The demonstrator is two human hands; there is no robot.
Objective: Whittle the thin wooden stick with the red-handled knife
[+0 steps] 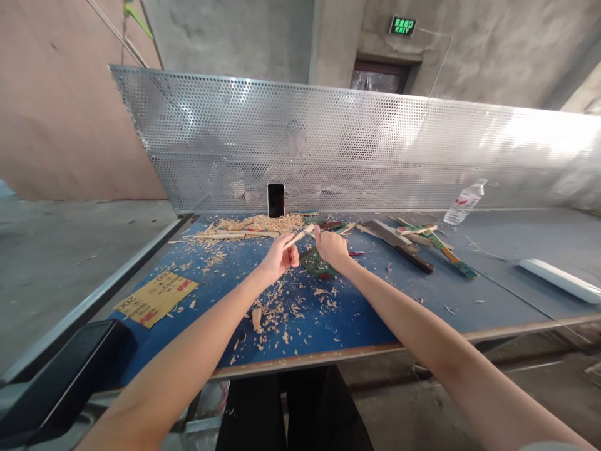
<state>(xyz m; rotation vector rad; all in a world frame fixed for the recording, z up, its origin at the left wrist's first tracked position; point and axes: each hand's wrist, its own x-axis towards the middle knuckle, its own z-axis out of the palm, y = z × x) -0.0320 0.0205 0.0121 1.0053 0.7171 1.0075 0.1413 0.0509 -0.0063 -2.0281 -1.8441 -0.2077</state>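
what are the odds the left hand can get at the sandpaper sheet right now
Probably yes: the sandpaper sheet lies beside the left forearm with nothing large over it, though the left hand would likely need to release the wooden stick first.

Sandpaper [158,298] left of stick [299,237], phone [276,200] behind

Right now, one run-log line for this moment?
left hand: holding wood strip | right hand: at strip's far end, grip unclear | table: shavings scattered | phone: upright, beyond hands | yellow sheet: left of hands
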